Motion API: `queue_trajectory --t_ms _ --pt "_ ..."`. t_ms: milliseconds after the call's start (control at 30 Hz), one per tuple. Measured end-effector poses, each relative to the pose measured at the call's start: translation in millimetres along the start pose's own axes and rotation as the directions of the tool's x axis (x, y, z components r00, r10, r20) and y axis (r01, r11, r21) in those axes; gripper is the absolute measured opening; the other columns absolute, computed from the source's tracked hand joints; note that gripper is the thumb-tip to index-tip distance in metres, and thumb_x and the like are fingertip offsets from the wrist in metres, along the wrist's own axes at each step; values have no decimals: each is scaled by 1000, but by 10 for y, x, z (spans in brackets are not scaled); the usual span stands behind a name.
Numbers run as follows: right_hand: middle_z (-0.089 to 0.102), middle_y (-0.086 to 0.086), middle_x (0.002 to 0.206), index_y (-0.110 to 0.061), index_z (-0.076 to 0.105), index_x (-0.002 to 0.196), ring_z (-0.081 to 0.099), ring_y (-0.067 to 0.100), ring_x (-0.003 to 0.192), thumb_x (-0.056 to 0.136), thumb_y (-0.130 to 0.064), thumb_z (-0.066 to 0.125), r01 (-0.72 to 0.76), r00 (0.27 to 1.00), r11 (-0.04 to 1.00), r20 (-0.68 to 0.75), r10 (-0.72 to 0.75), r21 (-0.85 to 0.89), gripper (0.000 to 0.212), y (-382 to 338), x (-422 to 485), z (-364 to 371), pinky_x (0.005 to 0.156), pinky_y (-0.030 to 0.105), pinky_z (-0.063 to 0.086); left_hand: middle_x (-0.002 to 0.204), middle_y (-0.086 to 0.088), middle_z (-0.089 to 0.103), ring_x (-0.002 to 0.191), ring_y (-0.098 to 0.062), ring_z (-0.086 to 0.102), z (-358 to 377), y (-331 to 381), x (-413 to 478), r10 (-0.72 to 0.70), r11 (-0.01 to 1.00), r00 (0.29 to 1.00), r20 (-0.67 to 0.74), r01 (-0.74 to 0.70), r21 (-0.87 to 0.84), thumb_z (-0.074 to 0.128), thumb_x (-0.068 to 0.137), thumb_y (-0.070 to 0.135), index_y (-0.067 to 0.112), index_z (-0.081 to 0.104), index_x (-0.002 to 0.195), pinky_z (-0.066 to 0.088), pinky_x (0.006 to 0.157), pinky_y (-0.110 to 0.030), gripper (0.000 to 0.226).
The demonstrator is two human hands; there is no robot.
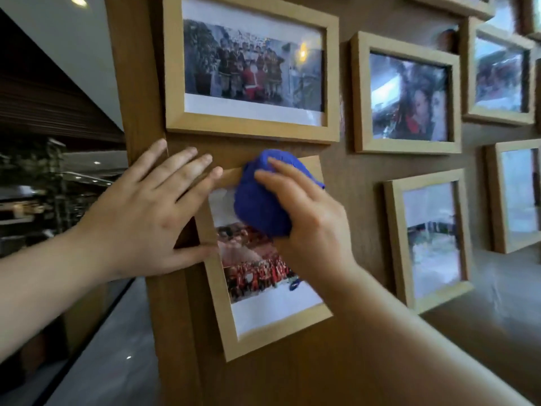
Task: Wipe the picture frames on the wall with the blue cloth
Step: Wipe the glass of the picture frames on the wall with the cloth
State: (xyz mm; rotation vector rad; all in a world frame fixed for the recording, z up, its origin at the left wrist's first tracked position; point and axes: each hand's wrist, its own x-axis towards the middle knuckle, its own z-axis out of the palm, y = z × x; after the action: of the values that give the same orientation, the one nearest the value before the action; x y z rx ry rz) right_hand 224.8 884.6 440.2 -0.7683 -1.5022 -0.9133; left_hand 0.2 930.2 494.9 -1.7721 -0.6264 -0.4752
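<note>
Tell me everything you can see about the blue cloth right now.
The blue cloth is deep blue, soft-looking and bunched into a rounded wad. The right hand presses it against the upper glass and top edge of the lower-left frame, fingers spread over it. The left hand lies beside it on the frame's corner.

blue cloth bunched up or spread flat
Bunched up: the blue cloth is a rounded wad under the right hand, pressed on the lower frame glass.

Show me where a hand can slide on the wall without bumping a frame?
Bare wood runs below the tilted frame being wiped by the blue cloth, and in the strip between it and the lower middle frame. Up top, frames crowd together.
</note>
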Motion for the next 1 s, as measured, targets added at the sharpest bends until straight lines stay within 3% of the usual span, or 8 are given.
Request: queue_trajectory --t_ms 67,167,267,367,467,733,900,1000 --pt "48 16 141 -10 57 128 43 30 133 82 -20 68 46 996 998 72 -42 -51 48 -2 -193 119 99 46 46 153 -26 33 144 -40 27 25 5 -32 3 1000 1000 6 -3 6 38 81 80 3 30 149 17 117 -62 102" --pt "33 13 151 -20 45 140 27 30 141 83 -35 54 65 968 994 248 -41 -88 59 -18 -526 161 112 46 27 154 -27 31 145 -41 26 39 12 -37 16 1000 1000 1 -16 17 36 81 81 4 28 150 16 117 -62 103" --pt "39 11 149 -25 40 142 35 32 135 77 -41 56 182 909 974 401 -116 -133 69 -27 -954 183 109 48 29 153 -27 32 144 -41 26 48 13 -34 18 1000 1000 -13 -18 23 39 80 81 4 29 149 17 117 -63 104" --pt "47 11 144 -24 44 141 39 32 132 76 -40 58 273 877 953 440 -191 -131 69 26 -1176 157 108 44 27 153 -26 33 145 -40 26 48 26 -29 9 1000 1000 -22 -8 15 39 79 81 5 29 149 16 117 -62 104" --pt "43 12 146 -25 37 145 34 33 134 78 -43 58 338 844 928 487 -224 -158 72 122 -1025 125 107 45 27 153 -26 34 144 -40 27 50 25 -23 7 1000 1000 -27 -7 2 40 79 80 5 31 148 15 117 -62 103" --pt "31 17 153 -22 37 146 26 37 140 85 -37 56 185 948 944 304 -98 -274 66 285 -479 92 110 52 22 155 -24 31 144 -38 28 88 15 -23 -16 999 998 -68 13 -45 41 81 74 6 31 148 13 118 -59 95" --pt "34 17 150 -22 38 145 29 39 139 84 -34 57 113 969 951 245 -40 -289 64 344 -713 107 113 51 15 154 -24 32 143 -38 30 99 22 -23 -29 998 995 -93 23 -61 41 83 73 6 32 148 15 118 -59 93" --pt "38 17 148 -20 42 143 34 40 136 83 -31 60 122 970 951 238 -53 -284 63 298 -766 143 111 52 22 154 -24 32 143 -38 30 101 24 -19 -36 998 995 -94 30 -61 38 85 73 6 32 148 16 118 -60 92"
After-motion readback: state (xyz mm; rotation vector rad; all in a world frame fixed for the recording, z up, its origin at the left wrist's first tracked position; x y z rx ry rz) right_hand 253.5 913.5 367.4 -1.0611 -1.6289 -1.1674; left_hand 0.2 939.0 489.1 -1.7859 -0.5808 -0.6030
